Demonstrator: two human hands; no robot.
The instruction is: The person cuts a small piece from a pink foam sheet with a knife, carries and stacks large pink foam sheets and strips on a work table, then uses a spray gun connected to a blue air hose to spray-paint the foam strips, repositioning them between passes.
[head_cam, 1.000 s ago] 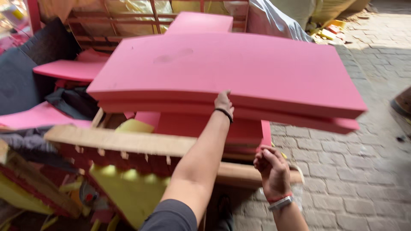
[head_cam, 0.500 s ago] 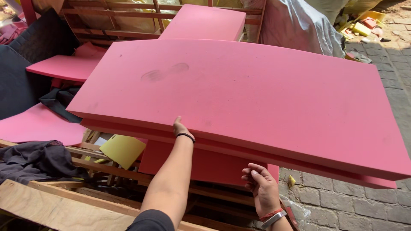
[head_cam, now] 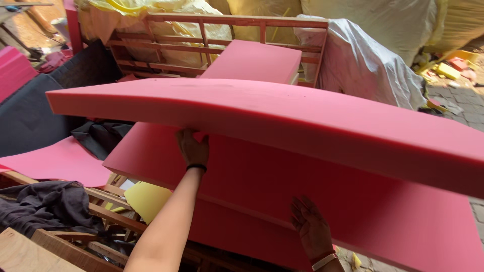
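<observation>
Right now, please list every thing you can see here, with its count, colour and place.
top foam slab: one, pink, raised across the middle.
lower foam slabs: at least two, pink, stacked beneath it.
foam block: one, pink, behind, inside the frame.
wooden frame: one, reddish-brown, at the back.
foam sheet: one, pink, lying at the left.
yellow foam piece: one, under the stack's left corner.
grey cloth: one, lower left.
white plastic cover: one, right rear.
left hand: under the top slab's edge.
right hand: against the lower slabs.

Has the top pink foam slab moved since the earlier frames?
Yes. The thick pink foam slab, lifted by the left hand, has tipped upward, now covering more of the wooden slatted frame behind.
</observation>
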